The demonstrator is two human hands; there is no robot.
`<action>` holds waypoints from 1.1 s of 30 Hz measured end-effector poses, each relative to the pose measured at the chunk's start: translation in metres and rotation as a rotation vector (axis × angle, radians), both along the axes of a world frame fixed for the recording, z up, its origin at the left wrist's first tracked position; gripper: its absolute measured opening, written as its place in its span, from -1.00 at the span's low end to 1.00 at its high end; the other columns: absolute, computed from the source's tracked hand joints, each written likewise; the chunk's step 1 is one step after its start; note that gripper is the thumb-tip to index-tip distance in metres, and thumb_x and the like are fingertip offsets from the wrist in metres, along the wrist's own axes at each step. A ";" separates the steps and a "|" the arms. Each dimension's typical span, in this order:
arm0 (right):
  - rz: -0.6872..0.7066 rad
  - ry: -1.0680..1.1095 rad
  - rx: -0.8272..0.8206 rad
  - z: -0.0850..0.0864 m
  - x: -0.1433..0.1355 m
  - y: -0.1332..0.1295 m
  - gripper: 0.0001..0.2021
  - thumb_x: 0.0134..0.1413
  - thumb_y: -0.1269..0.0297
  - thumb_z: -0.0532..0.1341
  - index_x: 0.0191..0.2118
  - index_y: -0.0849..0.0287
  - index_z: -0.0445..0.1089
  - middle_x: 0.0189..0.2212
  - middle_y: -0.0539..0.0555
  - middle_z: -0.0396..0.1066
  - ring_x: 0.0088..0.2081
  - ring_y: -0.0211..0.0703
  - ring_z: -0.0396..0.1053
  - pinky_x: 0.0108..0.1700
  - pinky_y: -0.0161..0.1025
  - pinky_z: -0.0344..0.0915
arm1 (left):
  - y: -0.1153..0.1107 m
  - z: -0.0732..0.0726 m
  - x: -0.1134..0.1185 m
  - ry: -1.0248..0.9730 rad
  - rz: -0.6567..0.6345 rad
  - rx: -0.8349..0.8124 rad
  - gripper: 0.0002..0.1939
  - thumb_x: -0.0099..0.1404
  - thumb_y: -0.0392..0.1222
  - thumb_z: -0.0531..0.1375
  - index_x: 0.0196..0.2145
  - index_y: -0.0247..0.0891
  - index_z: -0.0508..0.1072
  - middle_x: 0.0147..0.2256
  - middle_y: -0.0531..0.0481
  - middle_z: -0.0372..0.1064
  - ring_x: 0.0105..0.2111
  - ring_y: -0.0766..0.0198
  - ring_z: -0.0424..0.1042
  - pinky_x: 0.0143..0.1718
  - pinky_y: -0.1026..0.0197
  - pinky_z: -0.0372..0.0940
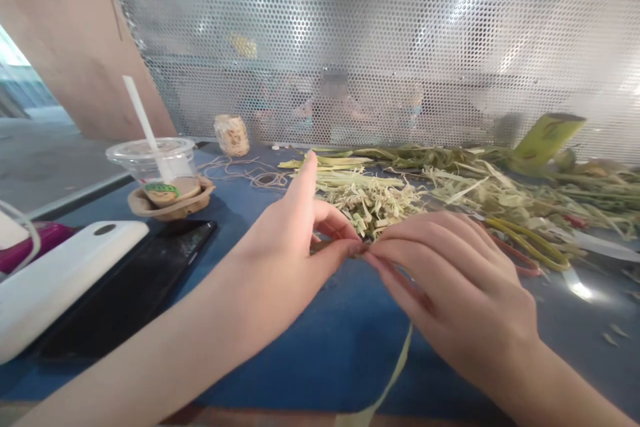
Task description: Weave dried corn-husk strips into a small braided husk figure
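Note:
My left hand (300, 227) pinches with thumb and fingertips at the middle of the view, its index finger pointing up. Meeting it there, my right hand (450, 267) is closed in a pinch too. Between the two sets of fingertips is a small brownish bit, too small to make out. A pale green leaf strip (400, 367) hangs below my right hand toward the table's front edge. Just behind the fingertips lies a heap of cut, dried plant pieces (375, 203).
On the left of the blue table (350, 360) are a plastic cup (163, 173) with a straw, a white device (70, 280) and a black phone (130, 293). Twine (265, 177), a jar (231, 135), leaf strips (480, 187), yellow-handled scissors (530, 243) and a green cylinder (550, 140) lie further back.

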State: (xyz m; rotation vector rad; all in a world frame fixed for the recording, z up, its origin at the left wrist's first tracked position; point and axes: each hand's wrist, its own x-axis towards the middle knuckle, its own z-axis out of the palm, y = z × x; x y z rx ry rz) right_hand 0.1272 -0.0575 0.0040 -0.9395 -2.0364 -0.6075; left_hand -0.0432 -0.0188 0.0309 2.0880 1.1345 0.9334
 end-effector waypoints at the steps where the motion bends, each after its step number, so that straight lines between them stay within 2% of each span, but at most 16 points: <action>1: 0.002 0.041 -0.003 0.001 0.000 0.000 -0.92 0.04 0.47 0.19 -0.41 0.17 0.37 -0.42 0.05 0.45 -0.37 -0.19 0.38 -0.26 -0.20 0.29 | -0.002 -0.001 0.000 -0.005 0.006 0.065 -0.09 0.16 -0.19 0.17 0.28 -0.22 -0.34 -0.38 0.06 0.50 -0.40 0.21 0.49 -0.36 0.19 0.37; 6: -0.062 0.256 -0.064 0.005 -0.002 -0.003 -0.95 0.06 0.37 0.21 -0.31 0.10 0.38 -0.39 0.05 0.45 -0.35 -0.15 0.42 -0.29 -0.22 0.35 | -0.014 -0.001 -0.003 0.007 -0.004 0.297 -0.16 0.25 -0.20 0.09 0.28 -0.15 -0.40 -0.38 0.13 0.49 -0.41 0.28 0.47 -0.33 0.26 0.37; 9: -0.015 0.280 -0.109 0.009 -0.001 -0.005 -0.92 0.04 0.37 0.22 -0.29 0.08 0.40 -0.36 0.06 0.46 -0.32 -0.14 0.43 -0.30 -0.22 0.37 | -0.017 0.004 -0.005 0.014 -0.027 0.361 -0.13 0.24 -0.19 0.11 0.28 -0.14 -0.43 -0.41 0.17 0.47 -0.48 0.35 0.44 -0.36 0.33 0.37; 13: 0.083 0.292 -0.169 0.013 0.001 -0.005 -0.93 0.04 0.42 0.22 -0.40 0.10 0.41 -0.41 0.03 0.46 -0.36 -0.20 0.43 -0.35 -0.27 0.36 | -0.017 0.008 -0.009 0.016 -0.051 0.345 -0.02 0.21 -0.21 0.16 0.26 0.00 -0.54 -0.42 0.24 0.47 -0.52 0.37 0.44 -0.30 0.30 0.39; 17: 0.088 0.281 -0.180 0.013 0.001 -0.004 -0.91 0.03 0.44 0.22 -0.42 0.11 0.40 -0.43 0.01 0.47 -0.38 -0.22 0.43 -0.34 -0.28 0.36 | -0.017 0.008 -0.010 0.000 -0.044 0.330 0.01 0.18 -0.20 0.19 0.25 0.03 -0.54 -0.45 0.27 0.47 -0.54 0.37 0.43 -0.37 0.32 0.39; 20: 0.064 0.256 -0.118 0.010 0.000 -0.004 -0.91 0.03 0.46 0.22 -0.41 0.12 0.40 -0.42 0.00 0.48 -0.37 -0.24 0.43 -0.30 -0.27 0.35 | -0.019 0.007 -0.008 0.001 -0.008 0.318 0.05 0.15 -0.23 0.21 0.26 -0.01 -0.55 -0.44 0.25 0.48 -0.49 0.34 0.46 -0.36 0.32 0.39; 23: 0.063 0.219 -0.062 0.009 -0.001 -0.004 -0.91 0.02 0.47 0.22 -0.39 0.15 0.41 -0.42 0.01 0.49 -0.38 -0.25 0.43 -0.26 -0.26 0.35 | -0.021 0.005 -0.006 -0.010 0.019 0.293 0.05 0.14 -0.26 0.20 0.27 -0.15 -0.54 -0.42 0.20 0.49 -0.46 0.32 0.47 -0.37 0.33 0.40; 29: 0.114 0.189 -0.047 0.015 -0.001 -0.005 -0.85 -0.01 0.52 0.19 -0.33 0.16 0.44 -0.38 0.04 0.50 -0.37 -0.22 0.45 -0.25 -0.22 0.37 | -0.018 0.000 -0.003 -0.173 0.068 0.369 0.07 0.05 -0.30 0.24 0.29 -0.13 -0.42 -0.49 0.21 0.45 -0.55 0.30 0.45 -0.48 0.29 0.43; 33: 0.081 0.134 0.006 0.014 -0.002 -0.006 -0.85 -0.03 0.52 0.21 -0.34 0.15 0.45 -0.36 0.03 0.52 -0.35 -0.19 0.46 -0.25 -0.18 0.36 | -0.018 -0.001 -0.002 -0.213 0.116 0.392 0.05 0.01 -0.29 0.26 0.29 -0.10 -0.32 -0.50 0.20 0.44 -0.55 0.26 0.46 -0.56 0.26 0.43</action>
